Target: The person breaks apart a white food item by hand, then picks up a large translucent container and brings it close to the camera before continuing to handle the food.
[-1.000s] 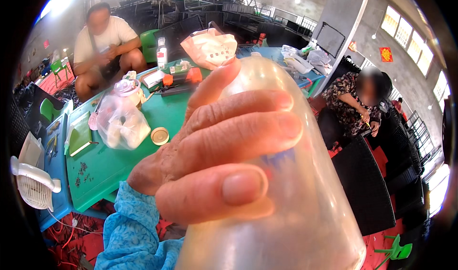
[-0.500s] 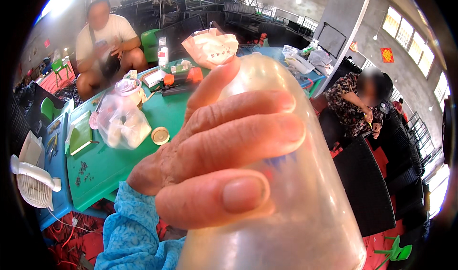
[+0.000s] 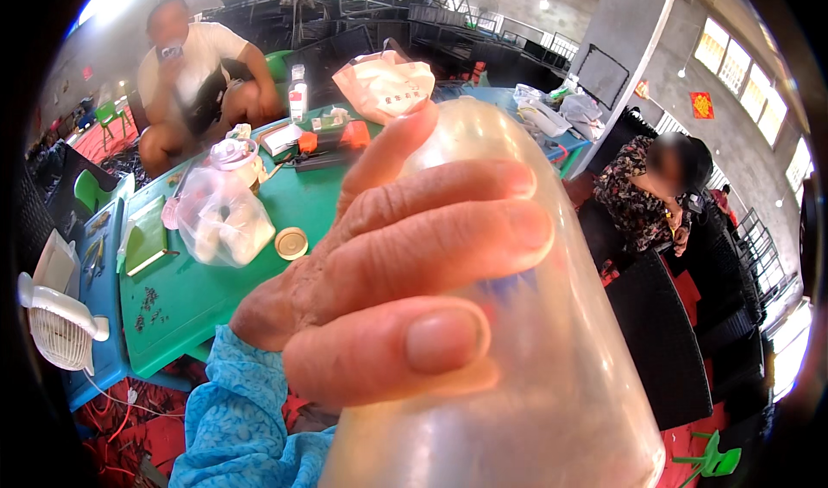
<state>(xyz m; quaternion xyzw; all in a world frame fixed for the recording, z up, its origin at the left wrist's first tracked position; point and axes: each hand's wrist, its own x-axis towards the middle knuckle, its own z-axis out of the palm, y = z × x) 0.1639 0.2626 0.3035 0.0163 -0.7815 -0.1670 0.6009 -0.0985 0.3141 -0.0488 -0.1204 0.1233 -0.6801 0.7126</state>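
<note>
A large, translucent, yellowish plastic container, like a bottle or jar, fills the lower middle of the view, very close. Its rounded end points away, and faint blue and red marks show on its side. My left hand, in a light blue patterned sleeve, is closed around its left side with the fingers lying across it. The container's near end runs out of view at the lower edge. My right hand does not show. Beyond my wrist, a round beige lid lies on the green table.
The table bears a clear bag of white items, a green notebook, a white bottle and a pink paper bag. A white fan stands left. One person sits opposite, another works at right. A black woven panel stands nearby.
The person opposite has raised a hand with a small object to the face. The person at right has shifted their hands. My left hand and the container hold nearly still.
</note>
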